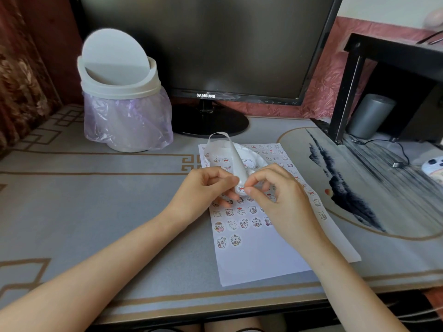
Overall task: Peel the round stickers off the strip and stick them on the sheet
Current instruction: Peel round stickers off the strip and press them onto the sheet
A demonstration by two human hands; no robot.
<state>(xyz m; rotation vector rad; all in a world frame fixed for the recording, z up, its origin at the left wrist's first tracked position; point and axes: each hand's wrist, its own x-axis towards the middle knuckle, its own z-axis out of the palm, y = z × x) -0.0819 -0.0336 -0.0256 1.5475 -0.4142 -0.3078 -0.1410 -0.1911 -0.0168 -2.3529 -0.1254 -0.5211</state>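
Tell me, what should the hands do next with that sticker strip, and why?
Probably the right hand should pull the round sticker free of the strip. The left hand grips the curled strip, and the right thumb and forefinger seem to pinch the sticker's edge. The sheet beneath has bare space beside its lowest row.
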